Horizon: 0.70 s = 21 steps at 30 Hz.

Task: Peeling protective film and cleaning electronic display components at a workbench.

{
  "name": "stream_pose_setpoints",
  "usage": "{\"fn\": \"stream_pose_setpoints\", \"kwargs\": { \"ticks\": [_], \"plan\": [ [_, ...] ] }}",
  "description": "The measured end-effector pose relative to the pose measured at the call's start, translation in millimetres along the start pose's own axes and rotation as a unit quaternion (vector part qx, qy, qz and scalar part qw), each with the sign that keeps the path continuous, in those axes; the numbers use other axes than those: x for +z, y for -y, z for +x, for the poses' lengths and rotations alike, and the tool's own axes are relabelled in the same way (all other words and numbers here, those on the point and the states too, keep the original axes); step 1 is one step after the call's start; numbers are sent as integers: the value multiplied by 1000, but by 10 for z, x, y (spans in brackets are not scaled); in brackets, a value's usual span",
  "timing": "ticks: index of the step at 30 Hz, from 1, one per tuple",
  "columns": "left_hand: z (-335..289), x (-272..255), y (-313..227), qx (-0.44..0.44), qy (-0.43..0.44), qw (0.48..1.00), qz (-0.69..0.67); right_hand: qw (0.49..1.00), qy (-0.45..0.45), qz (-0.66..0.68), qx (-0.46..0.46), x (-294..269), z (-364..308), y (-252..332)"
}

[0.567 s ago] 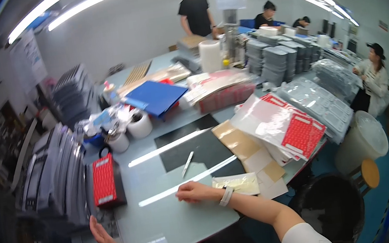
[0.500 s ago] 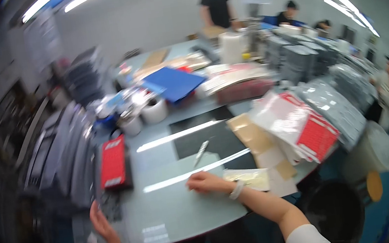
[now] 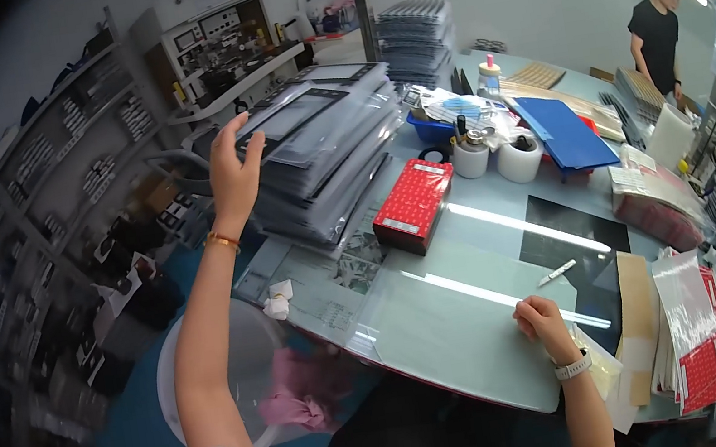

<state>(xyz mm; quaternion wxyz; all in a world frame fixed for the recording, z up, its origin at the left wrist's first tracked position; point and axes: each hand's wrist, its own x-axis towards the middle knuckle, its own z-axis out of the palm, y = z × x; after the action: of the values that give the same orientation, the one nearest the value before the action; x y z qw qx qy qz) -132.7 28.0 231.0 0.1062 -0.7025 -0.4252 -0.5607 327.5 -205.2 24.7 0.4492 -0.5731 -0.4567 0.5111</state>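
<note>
My left hand is raised at the near left side of a tall stack of clear-sleeved grey panels. Its thumb and fingers are spread, and nothing shows between them; whether the fingertips touch the top sleeve I cannot tell. Low over the right part of the glass work surface, my right hand is curled closed, and what its fingers hold, if anything, is hidden. Just beyond it lies a slim white pen-like tool. A red box stands right of the stack.
Brown card and red-and-white packets lie at the right edge. Behind are white cups and a blue folder. A crumpled white piece sits by the table's left edge, above a bin. Someone in black stands far right.
The view has swung left. My left hand has gone from beside the table's near left edge up to the sleeved stack. My right hand stays curled near the pen-like tool.
</note>
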Motion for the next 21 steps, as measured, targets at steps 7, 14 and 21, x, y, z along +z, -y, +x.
{"fn": "stream_pose_setpoints", "kwargs": {
  "ticks": [7,14,21],
  "plan": [
    [4,61,803,-233,-124,964,34,1000,11,2,-5,41,35,19],
    [-112,118,247,-418,112,810,-396,1000,-6,3,0,-53,51,-46],
    [-156,193,245,-347,51,846,-402,1000,-12,14,-3,-25,35,-11]
  ]
}}
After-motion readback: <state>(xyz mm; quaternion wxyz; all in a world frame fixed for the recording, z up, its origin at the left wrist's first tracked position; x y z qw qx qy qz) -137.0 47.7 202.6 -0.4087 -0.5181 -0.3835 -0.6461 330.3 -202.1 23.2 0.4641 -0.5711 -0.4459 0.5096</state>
